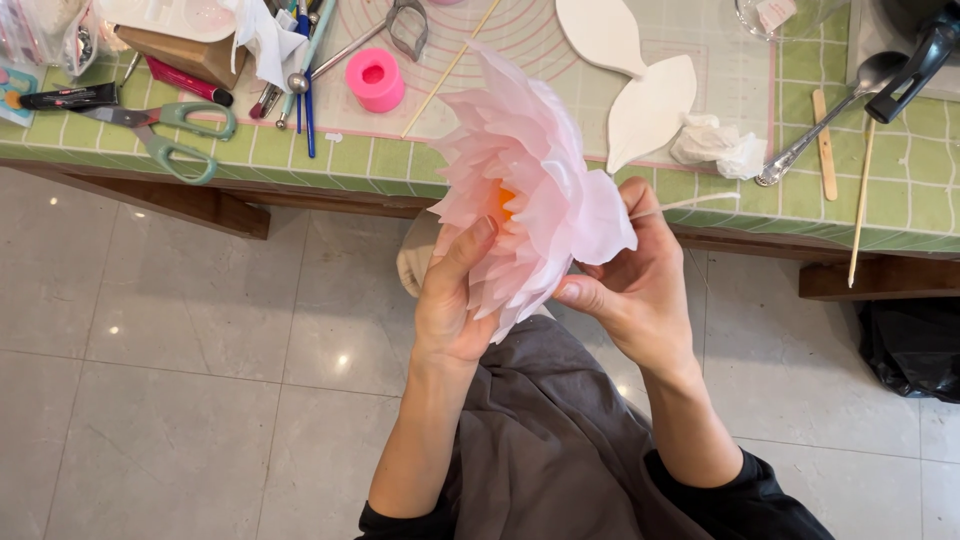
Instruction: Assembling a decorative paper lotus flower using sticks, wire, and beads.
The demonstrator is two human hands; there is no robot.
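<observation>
A large pale pink paper flower [525,170] with many layered petals and an orange centre [506,200] is held up in front of the table edge. My left hand [452,295] grips it from the lower left, fingers reaching up among the petals toward the centre. My right hand [635,280] holds the flower from behind on the right, thumb pressed against the outer petals. A thin white thread [690,204] runs out to the right from my right hand.
A green checked table [400,165] carries green-handled scissors [165,135], a pink cylinder [374,79], two white petal-shaped cutouts [648,110], crumpled tissue [715,145], a metal spoon [825,115], wooden sticks [862,200] and several tools. Grey tiled floor [180,370] lies below, with a black bag [915,345] at right.
</observation>
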